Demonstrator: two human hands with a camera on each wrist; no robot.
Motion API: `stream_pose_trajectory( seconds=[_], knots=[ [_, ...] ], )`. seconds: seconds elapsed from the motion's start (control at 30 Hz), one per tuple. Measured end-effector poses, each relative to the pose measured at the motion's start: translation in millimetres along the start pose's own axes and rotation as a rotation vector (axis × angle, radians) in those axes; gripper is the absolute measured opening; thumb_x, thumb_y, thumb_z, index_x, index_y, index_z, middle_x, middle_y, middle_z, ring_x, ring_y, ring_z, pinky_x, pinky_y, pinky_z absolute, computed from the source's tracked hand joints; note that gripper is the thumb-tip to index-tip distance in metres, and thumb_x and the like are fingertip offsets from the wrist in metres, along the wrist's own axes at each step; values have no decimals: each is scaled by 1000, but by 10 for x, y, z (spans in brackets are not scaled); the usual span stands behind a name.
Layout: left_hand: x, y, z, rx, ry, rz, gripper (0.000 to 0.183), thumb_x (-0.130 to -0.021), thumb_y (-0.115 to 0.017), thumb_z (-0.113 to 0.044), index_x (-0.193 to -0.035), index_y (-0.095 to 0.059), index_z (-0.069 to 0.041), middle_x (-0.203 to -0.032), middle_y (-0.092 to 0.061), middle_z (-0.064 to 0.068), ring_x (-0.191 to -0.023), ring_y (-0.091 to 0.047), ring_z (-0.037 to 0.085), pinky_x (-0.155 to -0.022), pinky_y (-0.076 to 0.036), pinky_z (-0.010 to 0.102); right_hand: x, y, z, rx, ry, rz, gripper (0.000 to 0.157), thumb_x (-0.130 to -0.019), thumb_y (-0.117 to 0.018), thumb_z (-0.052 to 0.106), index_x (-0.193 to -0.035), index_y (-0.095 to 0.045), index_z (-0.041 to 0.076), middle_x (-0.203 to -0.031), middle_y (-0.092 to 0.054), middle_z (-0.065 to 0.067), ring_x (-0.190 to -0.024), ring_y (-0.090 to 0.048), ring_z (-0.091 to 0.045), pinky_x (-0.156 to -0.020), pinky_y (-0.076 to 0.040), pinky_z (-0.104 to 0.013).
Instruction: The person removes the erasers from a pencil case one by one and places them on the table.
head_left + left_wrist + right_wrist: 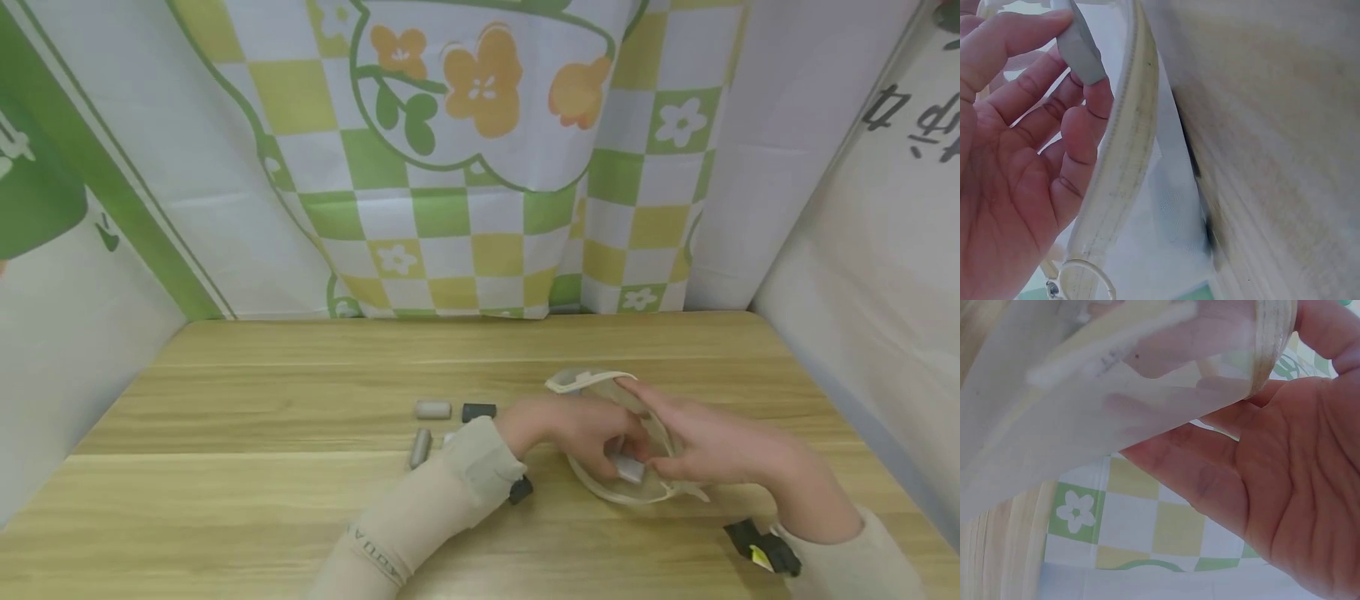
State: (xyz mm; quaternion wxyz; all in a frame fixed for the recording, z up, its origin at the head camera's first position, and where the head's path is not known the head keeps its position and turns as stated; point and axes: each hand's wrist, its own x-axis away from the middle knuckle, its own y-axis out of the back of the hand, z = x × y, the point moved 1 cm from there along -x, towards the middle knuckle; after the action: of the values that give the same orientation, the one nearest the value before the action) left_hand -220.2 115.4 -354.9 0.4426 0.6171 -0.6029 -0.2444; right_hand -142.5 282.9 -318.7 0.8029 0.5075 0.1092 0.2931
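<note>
My left hand [588, 429] reaches into the mouth of a pale mesh zip pouch [615, 497]. Between its thumb and fingers it pinches a small light grey block [1082, 53] with flat faces. My right hand [720, 442] grips the pouch's rim on the right side, with its thumb toward the opening and fingers behind the mesh. In the right wrist view the see-through mesh [1054, 437] shows a whitish strip and blurred fingers. A cream zipper band [1129, 125] runs past the left hand, with a ring near its lower end.
Left of the pouch, two grey cylinders [433, 409] and a dark cylinder [478, 412] lie on the wooden table [225, 492]. A white piece [448, 437] is partly hidden by the left sleeve. A checked cloth [450, 242] hangs behind the table.
</note>
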Motion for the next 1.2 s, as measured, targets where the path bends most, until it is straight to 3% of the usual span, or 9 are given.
stream_pose_trajectory(
  seconds=[0.2, 0.5, 0.67, 0.9, 1.13, 1.2],
  knots=[
    [49, -3, -13, 33, -4, -20, 42, -84, -71, -5, -125, -65, -11, -115, -66, -8, -91, -57, 2, -79, -45, 10, 3, -1, 7, 1, -16, -6, 92, -89, -73, 29, -157, -16, 5, -148, -45, -26, -94, -58, -9, -87, -53, -39],
    [101, 44, -54, 18, -26, -33, 40, -84, -72, -5, -124, -66, -11, -111, -66, -8, -91, -57, 2, -80, -44, 9, 17, -6, 13, -7, -26, 0, 93, -88, -72, 25, -158, -14, 5, -148, -46, -25, -86, -56, -5, -83, -52, -33],
    [159, 87, -116, -1, -27, -31, 36, -86, -73, -6, -121, -66, -10, -109, -65, -6, -93, -55, 3, -81, -44, 9, 31, -11, 5, -26, -31, -2, 95, -87, -73, 26, -158, -13, 7, -138, -53, -21, -72, -53, -2, -73, -49, -27],
    [245, 106, -171, -48, -37, -38, 33, -86, -72, -5, -118, -65, -8, -105, -64, -4, -93, -54, 4, -80, -43, 9, 34, -31, -2, -9, -33, -16, 96, -86, -75, 25, -158, -14, 8, -138, -53, -23, -72, -51, -2, -73, -48, -28],
    [392, 155, -245, -85, -108, -94, 34, -84, -72, -5, -117, -66, -6, -102, -64, -3, -90, -54, 4, -79, -41, 8, 27, -29, 3, -11, -20, -19, 96, -85, -75, 23, -158, -15, 8, -128, -58, -21, -63, -46, -1, -66, -45, -25],
    [435, 174, -256, -83, -106, -104, 34, -84, -71, -5, -118, -66, -7, -103, -64, -4, -91, -54, 4, -80, -41, 8, 27, -24, 4, -21, -22, -13, 96, -85, -74, 22, -158, -14, 9, -118, -61, -19, -60, -45, -1, -63, -44, -25]
  ],
)
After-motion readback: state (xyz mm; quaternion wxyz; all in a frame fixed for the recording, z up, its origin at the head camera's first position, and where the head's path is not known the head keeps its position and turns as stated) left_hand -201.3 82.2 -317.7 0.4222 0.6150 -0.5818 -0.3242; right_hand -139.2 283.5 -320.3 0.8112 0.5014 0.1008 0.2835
